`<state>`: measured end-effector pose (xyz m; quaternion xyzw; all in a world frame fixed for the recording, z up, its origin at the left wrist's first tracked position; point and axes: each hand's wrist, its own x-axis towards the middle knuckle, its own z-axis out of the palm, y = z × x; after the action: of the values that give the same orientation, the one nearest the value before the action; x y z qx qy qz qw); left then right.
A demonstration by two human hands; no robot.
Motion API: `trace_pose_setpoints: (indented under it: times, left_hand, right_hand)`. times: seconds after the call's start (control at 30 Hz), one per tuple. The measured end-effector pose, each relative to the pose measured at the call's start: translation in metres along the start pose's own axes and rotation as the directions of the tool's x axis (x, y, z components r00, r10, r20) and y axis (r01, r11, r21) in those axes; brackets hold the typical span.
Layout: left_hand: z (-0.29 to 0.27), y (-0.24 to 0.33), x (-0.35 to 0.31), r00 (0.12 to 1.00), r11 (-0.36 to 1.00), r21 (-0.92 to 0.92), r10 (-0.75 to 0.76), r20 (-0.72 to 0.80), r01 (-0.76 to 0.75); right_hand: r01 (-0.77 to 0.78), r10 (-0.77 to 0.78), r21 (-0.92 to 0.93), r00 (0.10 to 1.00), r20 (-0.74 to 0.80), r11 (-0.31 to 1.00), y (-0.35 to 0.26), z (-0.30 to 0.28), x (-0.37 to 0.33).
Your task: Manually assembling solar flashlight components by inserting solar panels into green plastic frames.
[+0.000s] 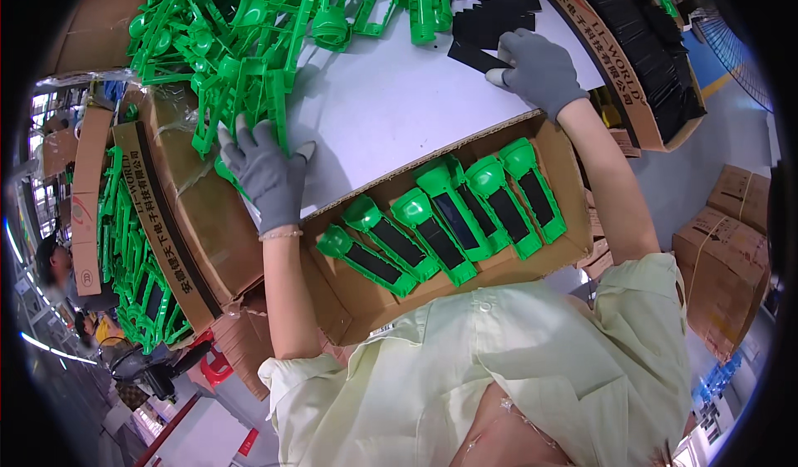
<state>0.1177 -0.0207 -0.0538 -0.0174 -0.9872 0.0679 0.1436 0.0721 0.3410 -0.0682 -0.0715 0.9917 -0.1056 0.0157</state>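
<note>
My left hand (268, 172), in a grey glove with pale fingertips, is spread with fingers apart at the near edge of a heap of green plastic housings (241, 59). Its fingertips touch or overlap the lowest ones; exact contact is unclear. Another green piece shows partly from under that hand. My right hand (542, 72), gloved alike, pinches the end of a thin black rectangular panel (474, 56) beside a stack of similar black panels (496, 18). Below, an open cardboard box (366, 305) holds several green housings (453, 217) with black panels set in their faces.
The white tabletop (391, 109) lies between my hands. A carton of green parts (137, 251) stands at left, and one of black pieces (657, 59) at far right. Closed cartons (719, 251) are stacked on the floor at right. A fan (731, 47) stands behind.
</note>
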Motion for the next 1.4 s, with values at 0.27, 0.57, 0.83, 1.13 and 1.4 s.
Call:
trace_pose_setpoints:
  times: [0.27,0.57,0.83,1.13,1.4]
  left_hand:
    - [0.0,-0.015,-0.005,0.999,1.0,0.028,-0.004,-0.04,0.005]
    - [0.01,-0.017,-0.01,0.993,0.994,0.014,0.109,-0.041,-0.109]
    - [0.01,-0.031,-0.017,0.988,0.988,-0.025,0.154,0.004,-0.153]
    - [-0.01,-0.009,-0.005,0.917,0.699,-0.66,-0.018,-0.398,-0.273]
    - [-0.064,0.052,-0.049,0.874,-0.263,-0.839,0.044,0.484,0.477]
  right_hand:
    - [0.023,-0.015,0.117,0.997,-0.069,0.993,0.003,0.01,-0.003]
    - [0.063,0.034,0.251,0.931,-0.364,0.966,-0.004,0.002,-0.015]
    - [0.063,0.254,0.883,0.946,-0.201,0.465,-0.034,-0.033,-0.062]
    - [0.067,0.134,0.949,0.985,-0.113,0.309,-0.066,-0.052,-0.09]
    - [-0.034,-0.003,0.971,0.999,0.036,0.236,-0.088,-0.073,-0.106]
